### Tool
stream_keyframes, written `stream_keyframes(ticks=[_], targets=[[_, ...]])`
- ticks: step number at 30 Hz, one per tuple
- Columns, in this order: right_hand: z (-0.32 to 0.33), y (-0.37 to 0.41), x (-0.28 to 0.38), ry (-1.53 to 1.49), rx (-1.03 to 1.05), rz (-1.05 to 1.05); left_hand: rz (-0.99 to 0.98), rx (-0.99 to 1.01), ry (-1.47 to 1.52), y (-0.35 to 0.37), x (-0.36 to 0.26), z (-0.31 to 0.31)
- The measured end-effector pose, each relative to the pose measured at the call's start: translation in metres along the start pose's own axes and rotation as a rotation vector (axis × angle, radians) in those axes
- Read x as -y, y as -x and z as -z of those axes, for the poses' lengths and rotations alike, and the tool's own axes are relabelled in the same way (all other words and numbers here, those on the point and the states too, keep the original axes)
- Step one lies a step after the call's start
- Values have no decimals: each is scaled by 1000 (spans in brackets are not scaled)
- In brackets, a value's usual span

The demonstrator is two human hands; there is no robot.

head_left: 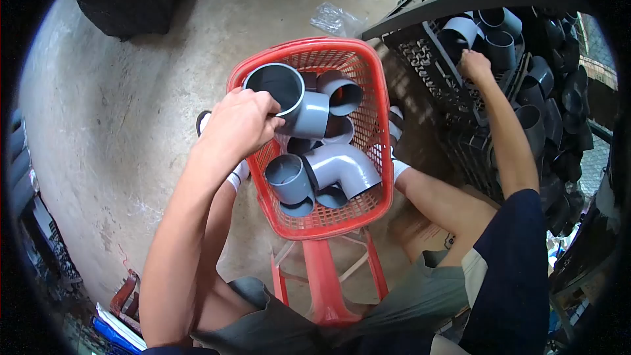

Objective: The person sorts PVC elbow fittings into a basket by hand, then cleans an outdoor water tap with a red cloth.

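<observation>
Fingers point(266, 115) of left hand point(240, 121) pinch rim of grey fitting point(289, 95) over red basket point(378, 85) edge | right hand point(474, 66) in black crate point(427, 59), closure I cannot tell | risk, I judge: 1-edge hold slips, fitting drops (basket perched on stool point(325, 276) could tip)

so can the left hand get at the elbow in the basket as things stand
Probably yes for reach: the elbow lies uncovered on top in the basket, close to the left hand. But that hand's grip is shut on a fitting, so it looks too full to take it.
</observation>
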State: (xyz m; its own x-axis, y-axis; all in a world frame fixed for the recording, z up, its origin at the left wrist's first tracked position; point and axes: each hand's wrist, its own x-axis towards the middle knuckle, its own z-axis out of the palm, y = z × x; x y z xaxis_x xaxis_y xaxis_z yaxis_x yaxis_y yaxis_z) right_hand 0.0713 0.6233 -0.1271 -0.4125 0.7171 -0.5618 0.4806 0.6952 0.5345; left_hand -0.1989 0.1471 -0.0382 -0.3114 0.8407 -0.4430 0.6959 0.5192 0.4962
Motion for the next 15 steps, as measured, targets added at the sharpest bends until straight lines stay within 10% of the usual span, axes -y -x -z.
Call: stream_keyframes(ticks=[8, 10, 15], targets=[[1, 78, -88, -56, -598, 374, -80, -45, 5, -27, 30, -45], [61, 143, -64, -56, -289, 269, -104, -55, -43, -31, 34, -57], [114, 268, -32, -310, -616, 256, -110, -102, -102, -9, -15, -31]])
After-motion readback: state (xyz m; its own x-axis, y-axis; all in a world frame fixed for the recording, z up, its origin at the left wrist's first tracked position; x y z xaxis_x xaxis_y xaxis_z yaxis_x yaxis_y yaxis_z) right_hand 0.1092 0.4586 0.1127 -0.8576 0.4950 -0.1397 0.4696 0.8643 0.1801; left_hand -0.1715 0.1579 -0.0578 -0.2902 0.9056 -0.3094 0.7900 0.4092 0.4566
